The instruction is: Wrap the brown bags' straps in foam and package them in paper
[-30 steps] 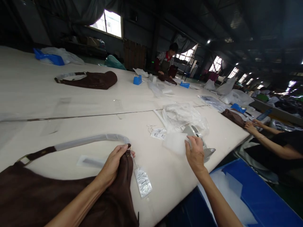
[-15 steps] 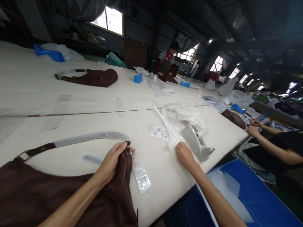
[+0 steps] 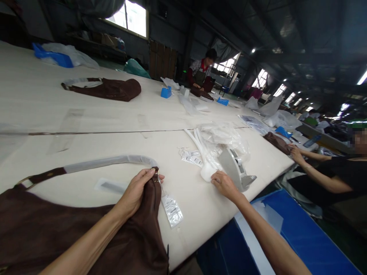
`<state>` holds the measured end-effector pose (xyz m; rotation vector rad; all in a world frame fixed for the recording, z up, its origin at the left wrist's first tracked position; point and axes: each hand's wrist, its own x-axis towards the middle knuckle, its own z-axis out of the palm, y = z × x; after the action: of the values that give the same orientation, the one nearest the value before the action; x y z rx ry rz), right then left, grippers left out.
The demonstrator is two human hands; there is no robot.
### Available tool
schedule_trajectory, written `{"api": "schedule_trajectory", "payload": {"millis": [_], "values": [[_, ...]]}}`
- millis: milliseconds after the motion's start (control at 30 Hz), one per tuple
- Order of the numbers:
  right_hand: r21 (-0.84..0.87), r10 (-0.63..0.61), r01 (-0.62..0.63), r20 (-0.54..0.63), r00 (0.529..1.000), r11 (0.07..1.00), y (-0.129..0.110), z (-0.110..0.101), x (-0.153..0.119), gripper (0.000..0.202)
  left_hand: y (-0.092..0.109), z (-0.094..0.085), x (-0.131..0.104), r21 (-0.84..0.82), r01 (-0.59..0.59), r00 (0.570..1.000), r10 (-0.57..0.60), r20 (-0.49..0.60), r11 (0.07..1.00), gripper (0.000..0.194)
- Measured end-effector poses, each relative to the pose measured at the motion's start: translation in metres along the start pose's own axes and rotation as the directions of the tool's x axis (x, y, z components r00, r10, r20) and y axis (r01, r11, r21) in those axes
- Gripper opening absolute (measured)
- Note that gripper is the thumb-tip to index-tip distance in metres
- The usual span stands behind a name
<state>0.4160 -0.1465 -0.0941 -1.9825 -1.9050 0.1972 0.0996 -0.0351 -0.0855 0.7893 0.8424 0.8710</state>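
Note:
A dark brown handbag (image 3: 71,233) lies at the lower left, its strap (image 3: 106,163) wrapped in pale translucent film. My left hand (image 3: 136,193) is closed on the bag's upper corner, thumb on top beside the metal strap ring. From that corner hangs a tag in a clear sleeve (image 3: 172,211), resting on the table. To the right, my right hand (image 3: 225,185) pinches the edge of a bunch of soft white wrapping material (image 3: 207,172). Just beyond those fingers stands a grey tape dispenser (image 3: 233,168). Barcode tags (image 3: 191,156) lie left of the white material.
Clear plastic bags (image 3: 226,133) are heaped behind the dispenser. Another brown handbag (image 3: 114,88) lies across the pale table (image 3: 114,118). A blue bin (image 3: 304,229) stands below the near edge. Co-workers handle brown bags at the right (image 3: 321,172) and far side (image 3: 200,72).
The view has shifted slightly. My right hand stays at the white material, its fingers a little more bent. My left hand keeps its grip on the bag corner.

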Motion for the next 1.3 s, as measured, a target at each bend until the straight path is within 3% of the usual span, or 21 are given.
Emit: {"api": "schedule_trajectory", "payload": {"millis": [167, 333, 400, 500, 633, 800, 933, 1033, 1133, 1233, 1300], "values": [[0.202, 0.039, -0.026, -0.064, 0.997, 0.979, 0.001, -0.010, -0.001, 0.016, 0.000, -0.002, -0.001, -0.027, -0.010, 1.000, 0.010, 0.004, 1.000, 0.042], [0.434, 0.201, -0.112, -0.165, 0.966, 0.894, -0.003, -0.040, 0.004, 0.014, -0.001, -0.004, 0.000, -0.025, -0.016, 1.000, 0.017, 0.024, 1.000, 0.041], [0.572, 0.282, -0.161, -0.130, 0.951, 0.805, -0.009, -0.051, 0.010, 0.016, -0.001, -0.005, 0.001, -0.030, -0.008, 0.999, 0.009, 0.031, 1.000, 0.043], [0.758, 0.322, -0.242, 0.045, 0.946, 0.606, -0.026, -0.055, 0.026, 0.017, 0.000, -0.005, 0.000, -0.046, -0.004, 0.999, 0.006, 0.033, 0.999, 0.045], [0.833, 0.180, -0.368, 0.321, 0.930, 0.412, -0.057, -0.034, 0.058, 0.026, 0.003, -0.005, -0.005, -0.066, 0.001, 0.998, 0.003, 0.060, 0.998, 0.042], [0.809, -0.060, -0.516, 0.551, 0.832, 0.281, -0.092, 0.008, 0.095, 0.027, 0.005, -0.008, -0.009, -0.045, 0.012, 0.993, -0.006, 0.122, 0.999, 0.042], [0.796, -0.150, -0.566, 0.600, 0.786, 0.215, -0.112, 0.034, 0.116, 0.022, 0.003, -0.014, -0.006, 0.013, -0.006, 0.983, 0.003, 0.186, 1.000, 0.039], [0.798, -0.177, -0.585, 0.603, 0.778, 0.146, -0.118, 0.042, 0.121, 0.026, 0.001, -0.015, -0.004, 0.042, -0.007, 0.987, 0.001, 0.158, 0.999, 0.038], [0.819, -0.193, -0.572, 0.568, 0.800, 0.040, -0.115, 0.042, 0.108, 0.044, -0.002, -0.012, -0.003, 0.056, -0.038, 0.997, 0.035, 0.063, 0.998, 0.040], [0.823, -0.173, -0.552, 0.529, 0.831, -0.137, -0.104, 0.041, 0.083, 0.066, -0.005, -0.009, -0.002, 0.095, -0.051, 0.998, 0.047, 0.038, 0.994, 0.040], [0.830, -0.107, -0.514, 0.503, 0.857, -0.216, -0.099, 0.042, 0.067, 0.063, -0.006, -0.007, -0.001, 0.130, -0.050, 0.997, 0.043, 0.058, 0.990, 0.040]]}}
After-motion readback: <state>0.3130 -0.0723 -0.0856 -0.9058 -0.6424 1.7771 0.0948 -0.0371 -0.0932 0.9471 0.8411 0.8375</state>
